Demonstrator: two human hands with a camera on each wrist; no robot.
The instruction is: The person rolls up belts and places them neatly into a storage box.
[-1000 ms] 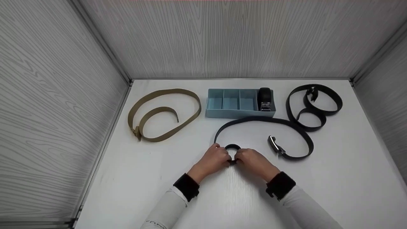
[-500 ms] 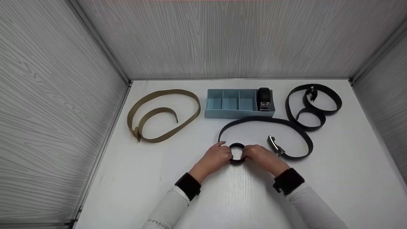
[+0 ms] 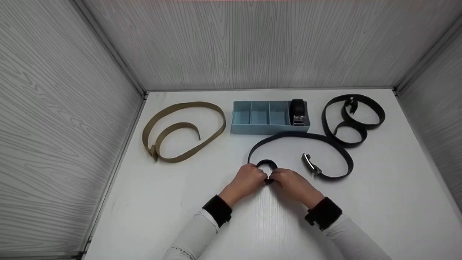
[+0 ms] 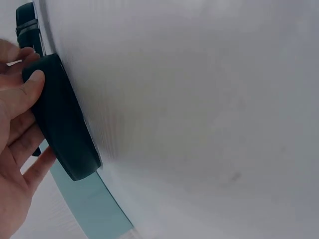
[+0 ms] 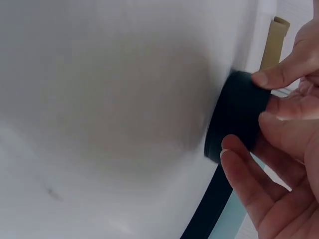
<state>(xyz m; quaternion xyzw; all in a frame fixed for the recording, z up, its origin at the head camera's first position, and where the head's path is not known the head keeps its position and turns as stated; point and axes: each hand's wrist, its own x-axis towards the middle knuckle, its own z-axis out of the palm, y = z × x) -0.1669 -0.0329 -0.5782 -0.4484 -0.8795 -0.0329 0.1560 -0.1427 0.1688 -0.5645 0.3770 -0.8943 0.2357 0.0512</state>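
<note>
A dark belt with a silver buckle lies on its edge in a wide curve in the head view. Its free end is wound into a small ring, held between both hands. My left hand pinches the ring's left side, thumb on the outside of the dark strap in the left wrist view. My right hand holds the right side, thumb and fingers on the strap in the right wrist view. The fingertips of the two hands nearly meet at the ring's near side.
A blue divided tray stands behind the belt, with a rolled black belt in its right compartment. A tan belt lies loosely curled at left, another black belt at back right. Wood-patterned walls surround the white table.
The hands spread slightly apart on the ring, then came back together, the right hand moving left and the left hand slightly right. The buckle end and the other belts stay in place.
</note>
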